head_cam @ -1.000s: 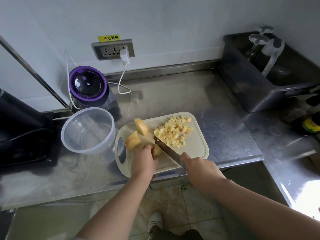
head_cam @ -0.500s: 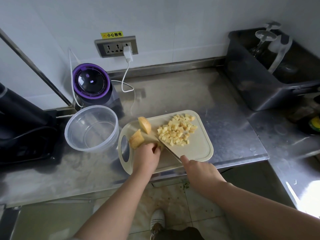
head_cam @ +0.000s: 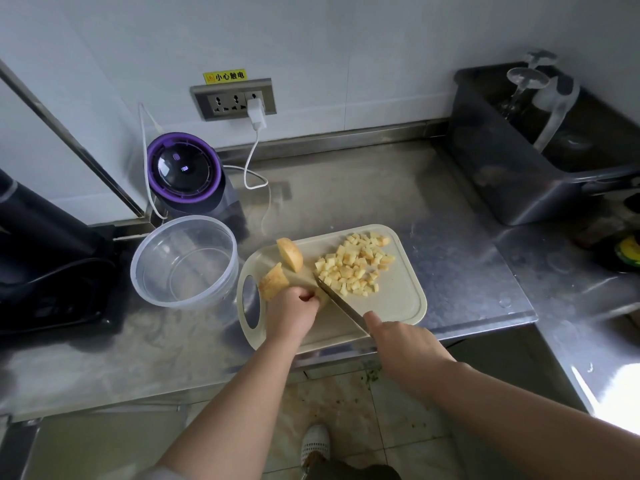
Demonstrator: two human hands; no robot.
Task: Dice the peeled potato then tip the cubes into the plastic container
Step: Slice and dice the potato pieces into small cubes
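While the left hand [head_cam: 291, 311] holds a potato piece [head_cam: 322, 296] down with curled fingers, the right hand [head_cam: 405, 344] is closed around the knife [head_cam: 341, 306] handle.
On the cutting board [head_cam: 398, 306], the blade lies against this piece. The cubes [head_cam: 353, 265] are piled at one o'clock and two bigger chunks [head_cam: 290, 254] lie at ten o'clock. The plastic container [head_cam: 185, 261] stands just beside the board, at nine o'clock.

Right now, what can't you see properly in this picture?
In the head view:
The potato piece being cut: mostly hidden under the left hand.
The knife: its handle is hidden inside the right hand.
The black appliance: cut off by the left edge.
The dark tub: contents too murky to name.
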